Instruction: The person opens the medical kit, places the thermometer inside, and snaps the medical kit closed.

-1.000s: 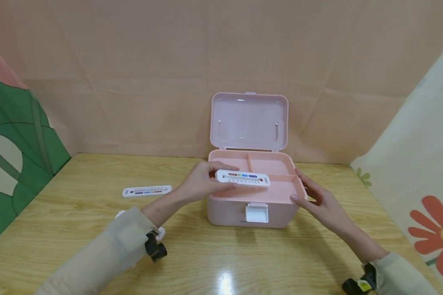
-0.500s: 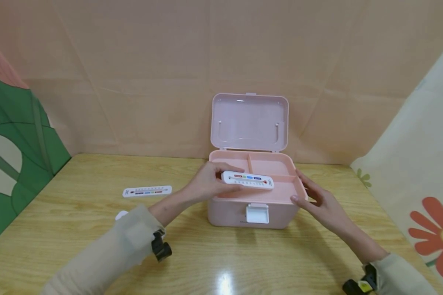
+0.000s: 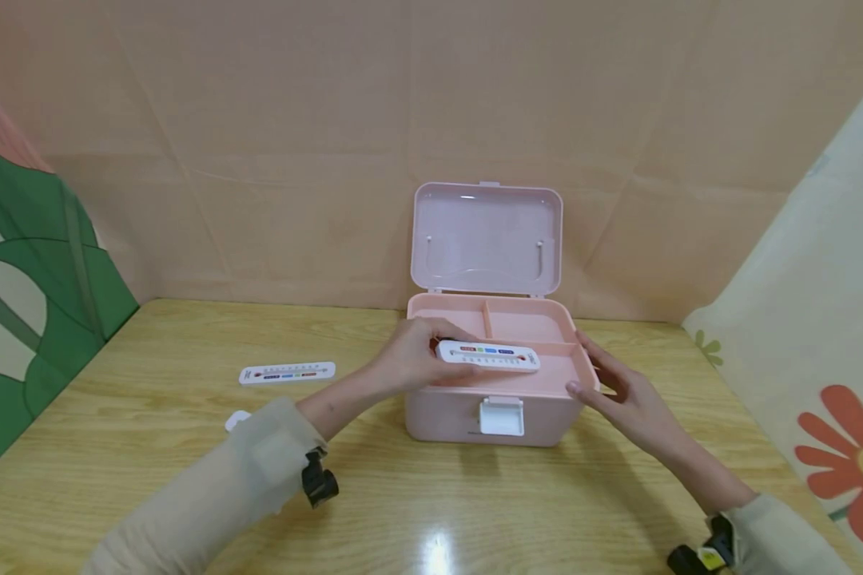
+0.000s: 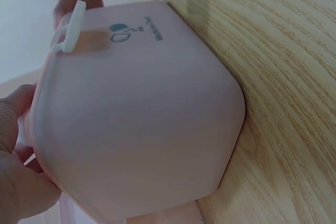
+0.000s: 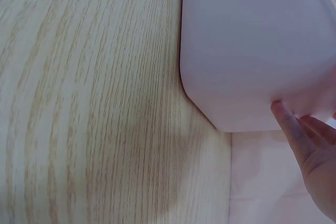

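My left hand [image 3: 411, 357] pinches a white thermometer strip [image 3: 489, 356] between thumb and fingers. The strip has a printed scale and coloured labels, and lies level over the front compartment of a pink tray [image 3: 532, 318]. That tray sits in the top of a pink medicine chest [image 3: 446, 417] whose lid [image 3: 486, 239] stands raised. My right hand [image 3: 629, 403] rests against the chest's right side, thumb near the front corner. In the right wrist view its fingertips [image 5: 278, 107] touch the side wall. A second thermometer strip [image 3: 288, 373] lies on the table to the left.
A white object [image 3: 236, 419], mostly hidden by my left sleeve [image 3: 216, 487], lies on the wooden table [image 3: 431, 511]. The chest has a white latch [image 3: 501, 416] on its front. A beige cloth [image 3: 273, 152] hangs behind the table.
My left hand has moved a little to the right and down with the thermometer strip, further over the front compartment. The right hand has stayed in place against the chest.
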`<control>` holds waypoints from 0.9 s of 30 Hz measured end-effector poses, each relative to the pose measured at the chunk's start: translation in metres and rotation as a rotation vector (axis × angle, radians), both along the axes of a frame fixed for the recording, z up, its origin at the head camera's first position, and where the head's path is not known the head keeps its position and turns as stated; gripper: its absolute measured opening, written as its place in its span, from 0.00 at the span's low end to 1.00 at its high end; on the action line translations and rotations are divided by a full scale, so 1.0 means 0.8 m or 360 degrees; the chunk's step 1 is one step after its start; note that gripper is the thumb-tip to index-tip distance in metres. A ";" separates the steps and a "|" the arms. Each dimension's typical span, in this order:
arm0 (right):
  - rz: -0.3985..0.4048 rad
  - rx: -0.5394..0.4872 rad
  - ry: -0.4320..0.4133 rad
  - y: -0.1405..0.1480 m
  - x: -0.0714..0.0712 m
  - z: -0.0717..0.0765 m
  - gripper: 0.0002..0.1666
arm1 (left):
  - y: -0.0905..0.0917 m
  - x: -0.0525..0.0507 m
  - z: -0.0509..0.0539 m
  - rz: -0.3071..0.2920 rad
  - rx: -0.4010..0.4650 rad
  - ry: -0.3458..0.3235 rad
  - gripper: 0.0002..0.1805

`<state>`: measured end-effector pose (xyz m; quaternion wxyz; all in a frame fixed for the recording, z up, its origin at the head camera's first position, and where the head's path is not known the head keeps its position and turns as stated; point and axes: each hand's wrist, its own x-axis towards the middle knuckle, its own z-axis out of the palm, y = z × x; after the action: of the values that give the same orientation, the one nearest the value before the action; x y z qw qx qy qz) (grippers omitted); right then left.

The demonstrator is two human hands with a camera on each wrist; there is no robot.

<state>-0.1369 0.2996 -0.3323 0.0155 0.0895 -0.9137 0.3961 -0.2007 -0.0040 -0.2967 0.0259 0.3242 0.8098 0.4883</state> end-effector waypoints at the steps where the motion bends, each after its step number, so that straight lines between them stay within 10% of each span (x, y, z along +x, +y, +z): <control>1: 0.0000 -0.0001 0.0000 0.000 0.000 0.000 0.43 | 0.000 0.000 0.000 0.0001 -0.0006 0.0024 0.17; 13: -0.0012 0.0001 -0.0004 -0.001 -0.001 0.001 0.43 | 0.005 0.002 -0.001 0.0220 -0.0196 0.0206 0.17; 27: -0.0013 -0.0016 -0.0011 -0.001 0.001 -0.001 0.43 | 0.007 0.002 -0.005 0.0352 -0.0095 0.0266 0.18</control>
<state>-0.1364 0.2990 -0.3332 0.0144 0.0842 -0.9122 0.4008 -0.1990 0.0014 -0.3007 -0.0860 0.2718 0.8541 0.4350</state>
